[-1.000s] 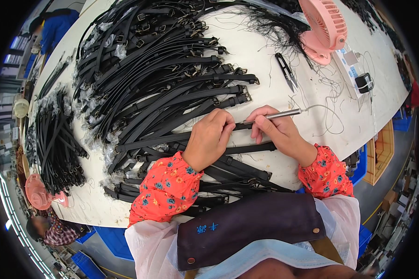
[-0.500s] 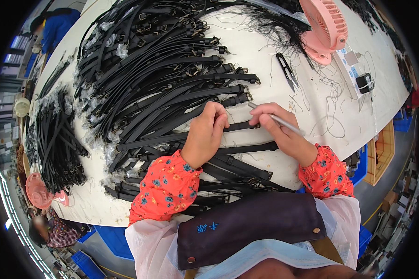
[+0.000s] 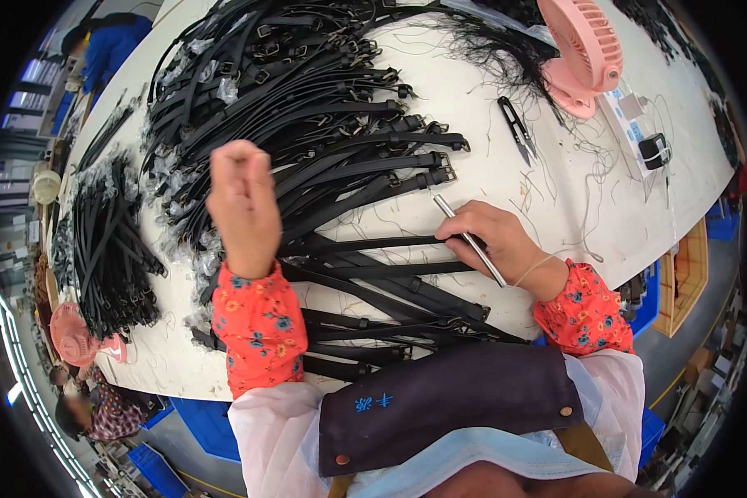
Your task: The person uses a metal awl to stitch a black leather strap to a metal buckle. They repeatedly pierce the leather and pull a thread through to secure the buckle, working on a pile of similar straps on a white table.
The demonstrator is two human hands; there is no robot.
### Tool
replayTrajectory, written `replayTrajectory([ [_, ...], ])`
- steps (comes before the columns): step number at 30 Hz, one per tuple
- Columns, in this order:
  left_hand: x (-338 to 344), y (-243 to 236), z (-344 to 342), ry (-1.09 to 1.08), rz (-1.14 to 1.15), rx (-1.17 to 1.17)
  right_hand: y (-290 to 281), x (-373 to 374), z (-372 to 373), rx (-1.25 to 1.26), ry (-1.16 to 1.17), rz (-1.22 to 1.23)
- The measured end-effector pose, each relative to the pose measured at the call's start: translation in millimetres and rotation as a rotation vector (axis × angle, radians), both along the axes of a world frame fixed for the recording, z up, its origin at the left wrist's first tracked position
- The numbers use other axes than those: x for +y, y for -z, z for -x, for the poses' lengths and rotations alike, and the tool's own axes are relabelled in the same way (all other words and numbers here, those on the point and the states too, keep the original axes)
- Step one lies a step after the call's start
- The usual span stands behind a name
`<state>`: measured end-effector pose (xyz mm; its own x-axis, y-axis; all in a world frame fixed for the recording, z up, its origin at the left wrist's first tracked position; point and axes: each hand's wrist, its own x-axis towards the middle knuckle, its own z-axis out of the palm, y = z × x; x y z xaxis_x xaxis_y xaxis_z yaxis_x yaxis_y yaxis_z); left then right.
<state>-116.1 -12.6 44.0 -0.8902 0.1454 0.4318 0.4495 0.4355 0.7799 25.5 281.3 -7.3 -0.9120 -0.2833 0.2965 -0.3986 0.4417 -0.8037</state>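
Observation:
My right hand [image 3: 500,242] is closed around a slim silver pen-shaped tool [image 3: 473,245], slanting with one end toward the belts. The fingertips also meet the end of a black belt [image 3: 373,244] lying across the table. A thin pale thread curves over the wrist. My left hand [image 3: 245,203] is raised over the belt pile at the left, its fingers bent together in a pinch. Whatever those fingers may hold is too small or hidden to make out. Many black belts with metal buckles [image 3: 332,153] lie in an overlapping pile around that hand.
Black thread snips [image 3: 516,131] lie beyond my right hand. A pink fan [image 3: 585,50], a white power strip [image 3: 627,124] and a heap of dark threads [image 3: 506,54] stand farther back. At the left are another belt bundle [image 3: 112,249] and a second pink fan [image 3: 73,334].
My left hand has moved left, away from the right hand, and over the belt pile. My right hand has shifted slightly down, and the silver tool is tilted more steeply.

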Motion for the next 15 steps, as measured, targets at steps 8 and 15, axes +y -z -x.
replayTrajectory([
  [8, -106.4, -13.9, 39.6, -0.622, 0.779, 0.223, -7.7, -2.8, -0.3, -0.023, -0.194, 0.059],
  [15, -20.2, -27.8, 6.4, 0.000, 0.433, 0.154, -11.0, -2.3, -3.6, -0.057, -0.286, 0.094],
])
